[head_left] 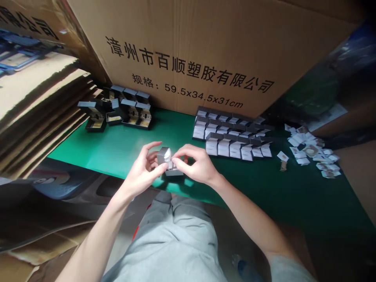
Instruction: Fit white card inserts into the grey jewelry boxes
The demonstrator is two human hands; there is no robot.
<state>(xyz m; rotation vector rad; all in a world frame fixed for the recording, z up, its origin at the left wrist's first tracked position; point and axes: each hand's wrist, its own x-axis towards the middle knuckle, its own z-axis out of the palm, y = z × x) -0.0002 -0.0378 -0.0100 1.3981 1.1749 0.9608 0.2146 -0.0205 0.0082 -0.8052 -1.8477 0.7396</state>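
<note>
The small grey box [163, 156] is finished matt, card or plastic cannot be told, and the table top [117, 149] is covered in a smooth green sheet with a faint sheen. The big carton [293, 47] and the stacked sheets [38, 105] are made of rough brown corrugated cardboard. The open dark boxes [117, 111] are lined with shiny gold inserts, the loose cards [314, 152] are of white paper, and the trousers [173, 243] of grey cloth.

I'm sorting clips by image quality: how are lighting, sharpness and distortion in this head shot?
Head view: soft, even light on the green table and the carton, whose print reads sharp; the corners fall dark, most at right; the carton's edges lean and bow, as with a wide lens; the small grey box held by the left hand and right hand looks slightly soft.
</note>
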